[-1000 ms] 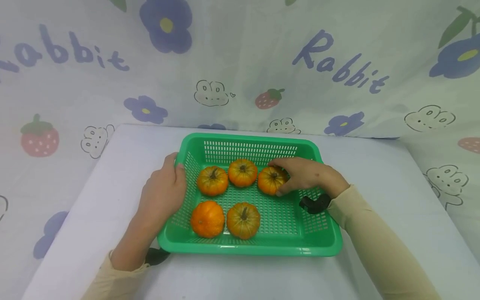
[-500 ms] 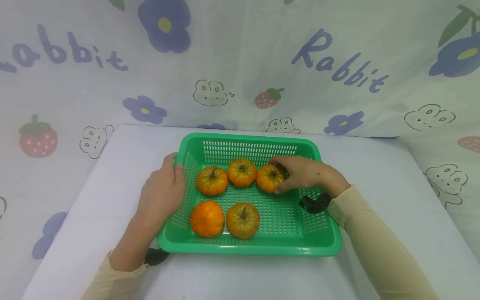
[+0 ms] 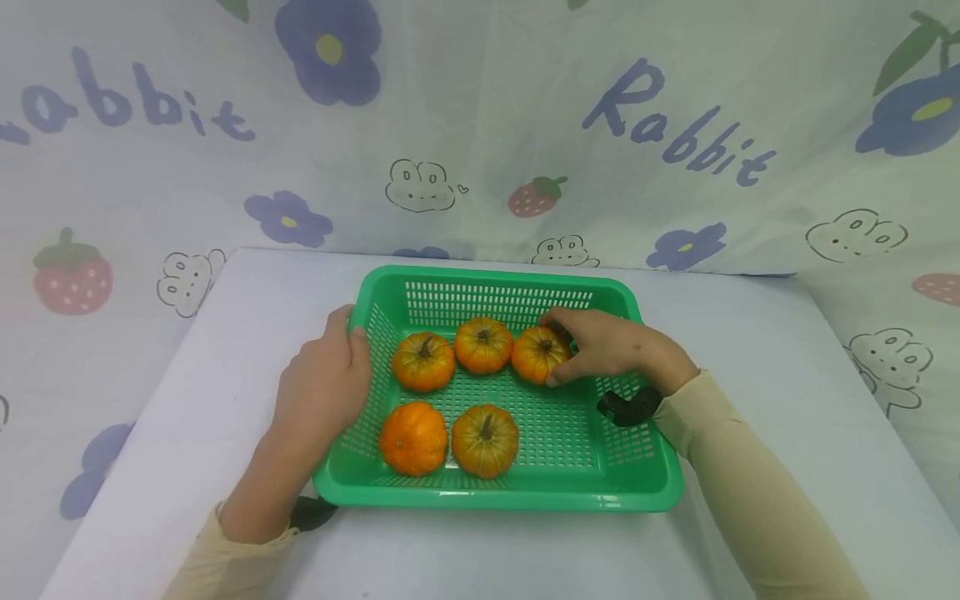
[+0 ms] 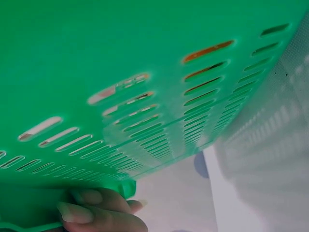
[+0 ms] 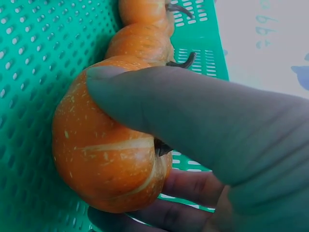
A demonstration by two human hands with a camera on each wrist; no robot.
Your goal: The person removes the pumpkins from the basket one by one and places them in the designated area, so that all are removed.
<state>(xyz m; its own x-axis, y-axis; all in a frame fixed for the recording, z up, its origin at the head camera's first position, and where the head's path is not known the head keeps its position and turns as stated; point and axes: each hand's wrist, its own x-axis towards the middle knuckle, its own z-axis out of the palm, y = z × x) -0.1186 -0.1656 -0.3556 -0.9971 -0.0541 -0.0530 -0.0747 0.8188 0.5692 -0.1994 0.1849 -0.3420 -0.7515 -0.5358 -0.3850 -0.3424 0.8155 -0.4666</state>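
My left hand (image 3: 324,385) grips the left rim of a green plastic basket (image 3: 495,500), thumb on top. In the left wrist view its fingers (image 4: 104,212) curl under that rim, beside the slotted wall. Inside the basket my right hand (image 3: 611,343) holds a small orange pumpkin (image 3: 538,357) at the right end of the back row. The right wrist view has the thumb across this pumpkin (image 5: 106,150) and fingers around its far side. Two more pumpkins, a middle one (image 3: 483,346) and a left one (image 3: 423,362), complete that row.
Nearer the basket's front lie a bright orange pumpkin (image 3: 414,439) and a greenish-orange pumpkin (image 3: 485,443). A white cloth covers the table (image 3: 757,350). Behind it hangs a printed curtain (image 3: 480,100). Dark wrist gear (image 3: 630,407) sits below my right wrist, close to the basket's right wall.
My right hand and its pumpkin have shifted slightly toward the back and left of the basket. The left hand keeps its grip; the other pumpkins stay in place.
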